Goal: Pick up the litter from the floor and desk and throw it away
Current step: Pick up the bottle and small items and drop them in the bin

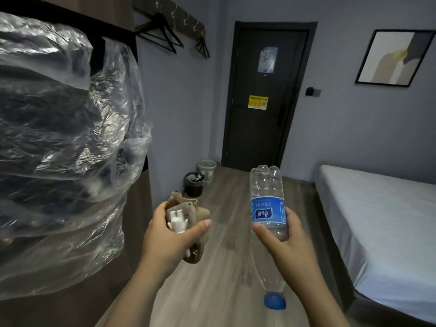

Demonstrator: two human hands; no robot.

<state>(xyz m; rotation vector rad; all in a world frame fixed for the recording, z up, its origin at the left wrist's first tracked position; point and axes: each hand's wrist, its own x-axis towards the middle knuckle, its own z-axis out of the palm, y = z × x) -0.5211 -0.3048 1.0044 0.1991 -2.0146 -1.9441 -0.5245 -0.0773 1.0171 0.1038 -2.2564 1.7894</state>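
My left hand (168, 241) grips a wad of brown paper litter (188, 208) together with a small white plastic piece (177, 223). My right hand (286, 241) holds a clear plastic water bottle (267, 192) upside down around its blue label, the blue cap (274, 300) pointing at the floor. Ahead by the left wall stand two bins: a black basket (194, 185) with litter inside and a pale green basket (207, 169) behind it. Both hands are held over the wooden floor (226, 256), a few steps short of the bins.
Clothes wrapped in clear plastic (63, 138) hang close on my left, against a brown cabinet. A bed with a white mattress (382, 223) fills the right side. A dark door (262, 95) stands at the far end, with hangers (165, 36) on the wall.
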